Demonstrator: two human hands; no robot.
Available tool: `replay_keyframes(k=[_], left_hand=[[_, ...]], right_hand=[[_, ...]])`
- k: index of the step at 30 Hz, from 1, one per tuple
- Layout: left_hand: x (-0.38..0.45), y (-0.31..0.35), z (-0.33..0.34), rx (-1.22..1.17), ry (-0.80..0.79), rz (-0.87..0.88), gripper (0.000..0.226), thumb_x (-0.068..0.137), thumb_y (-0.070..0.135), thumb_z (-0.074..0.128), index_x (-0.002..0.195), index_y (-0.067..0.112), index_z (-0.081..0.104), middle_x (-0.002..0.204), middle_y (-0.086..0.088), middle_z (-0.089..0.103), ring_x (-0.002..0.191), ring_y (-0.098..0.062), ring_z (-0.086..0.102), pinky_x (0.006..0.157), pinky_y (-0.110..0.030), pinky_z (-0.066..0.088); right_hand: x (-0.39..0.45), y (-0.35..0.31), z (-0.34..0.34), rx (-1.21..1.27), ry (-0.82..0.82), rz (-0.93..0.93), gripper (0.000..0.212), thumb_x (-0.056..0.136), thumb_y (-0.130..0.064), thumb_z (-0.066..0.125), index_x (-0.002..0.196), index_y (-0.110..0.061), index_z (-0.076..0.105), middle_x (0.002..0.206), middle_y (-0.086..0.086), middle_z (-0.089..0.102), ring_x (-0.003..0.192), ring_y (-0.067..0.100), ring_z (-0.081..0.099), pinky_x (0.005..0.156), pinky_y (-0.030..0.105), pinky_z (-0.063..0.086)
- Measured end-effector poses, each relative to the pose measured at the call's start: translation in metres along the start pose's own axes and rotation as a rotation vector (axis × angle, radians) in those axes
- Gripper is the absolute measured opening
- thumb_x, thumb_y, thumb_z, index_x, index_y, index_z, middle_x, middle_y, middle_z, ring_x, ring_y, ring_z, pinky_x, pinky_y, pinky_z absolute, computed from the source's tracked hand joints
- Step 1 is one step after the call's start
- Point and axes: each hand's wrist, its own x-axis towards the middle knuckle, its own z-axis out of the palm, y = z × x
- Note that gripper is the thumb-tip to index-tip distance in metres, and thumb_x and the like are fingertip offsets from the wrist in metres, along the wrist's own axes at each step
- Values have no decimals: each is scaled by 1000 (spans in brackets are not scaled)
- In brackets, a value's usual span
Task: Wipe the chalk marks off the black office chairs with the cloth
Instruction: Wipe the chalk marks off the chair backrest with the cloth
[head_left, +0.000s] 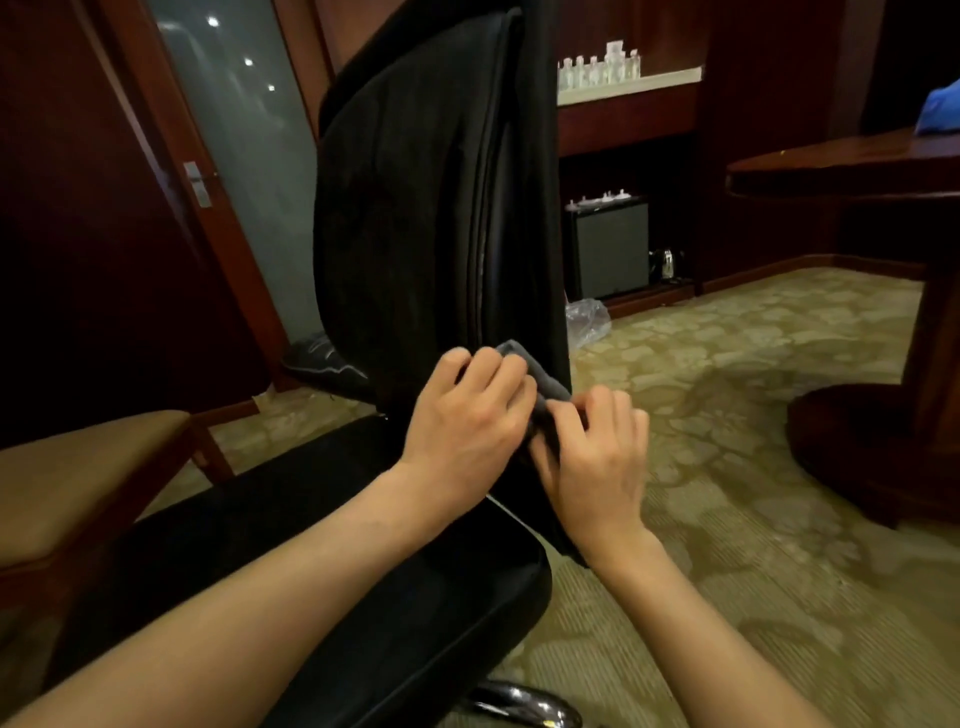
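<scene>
A black office chair (415, 208) stands in front of me, its tall backrest upright and its seat (363, 571) low in the frame. A dark grey cloth (540, 376) lies against the lower right edge of the backrest. My left hand (467, 415) grips the cloth with curled fingers on the backrest side. My right hand (592, 457) pinches the cloth's other end, just right of the left hand. Most of the cloth is hidden between the two hands. No chalk marks show on the dark fabric.
A tan-cushioned wooden chair (78, 493) stands at the left. A dark wooden round table (841, 166) on a pedestal base stands at the right. Behind the chair are a glass door (244, 156), a shelf with bottles (597, 67) and a clear plastic bag (587, 319) on the patterned carpet.
</scene>
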Motion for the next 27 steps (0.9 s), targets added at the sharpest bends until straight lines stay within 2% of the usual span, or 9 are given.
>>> replay_keyframes(k=[3, 5, 9, 11, 13, 15, 20, 23, 27], left_hand=[[-30, 34, 11, -77, -70, -74, 15, 90, 15, 54, 91, 10, 69, 90, -7, 61, 83, -27, 57, 73, -39, 40], [-58, 55, 20, -155, -135, -196, 13, 89, 17, 56, 92, 11, 68, 91, -6, 61, 81, -26, 56, 70, -38, 39], [-106, 96, 42, -334, -355, -501, 11, 83, 23, 64, 90, 17, 71, 94, -2, 65, 83, -23, 63, 71, -36, 48], [-108, 105, 46, -421, -488, -583, 13, 77, 22, 75, 89, 18, 73, 96, -1, 65, 85, -22, 65, 72, -37, 53], [-102, 101, 44, -479, -530, -601, 14, 81, 22, 71, 95, 18, 74, 101, 0, 64, 91, -22, 63, 76, -37, 53], [-97, 90, 37, -521, -431, -611, 16, 87, 20, 65, 101, 17, 72, 104, -1, 63, 94, -22, 62, 77, -37, 53], [-72, 78, 10, -695, 3, -771, 18, 91, 15, 64, 107, 9, 69, 98, -1, 60, 82, -15, 61, 65, -31, 53], [-61, 83, 7, -680, 19, -814, 19, 90, 16, 63, 107, 9, 69, 97, -1, 59, 80, -14, 61, 62, -34, 54], [-52, 74, -2, -587, 48, -715, 20, 92, 19, 58, 104, 8, 70, 93, -3, 60, 79, -20, 61, 62, -42, 52]], right_hand=[[-42, 15, 1, -69, -56, -39, 14, 87, -17, 73, 78, -9, 64, 79, 11, 52, 74, 29, 43, 62, 39, 30], [-64, 22, 3, -100, -98, -78, 13, 83, -14, 75, 76, -10, 64, 81, 12, 51, 77, 29, 42, 63, 39, 30], [-108, 28, 16, -177, -244, -191, 16, 74, -7, 81, 77, -11, 65, 81, 12, 53, 78, 29, 44, 64, 38, 31], [-122, 30, 17, -190, -321, -223, 21, 70, -5, 83, 74, -12, 62, 78, 11, 53, 75, 29, 45, 63, 39, 32], [-120, 31, 12, -177, -348, -255, 23, 70, -7, 82, 73, -11, 60, 76, 11, 51, 73, 30, 45, 63, 40, 32], [-98, 25, 1, -132, -308, -276, 18, 72, -12, 80, 75, -9, 63, 77, 11, 51, 73, 29, 45, 63, 40, 31], [-17, 17, -20, -60, -106, -303, 11, 82, -15, 69, 90, -6, 70, 83, 15, 57, 81, 29, 44, 66, 40, 32], [-16, 27, -20, -41, -144, -319, 16, 80, -10, 72, 94, -4, 72, 82, 17, 57, 79, 30, 46, 63, 40, 35], [0, 27, -35, -35, -195, -344, 16, 78, -12, 72, 92, -3, 71, 84, 16, 57, 78, 31, 48, 64, 40, 34]])
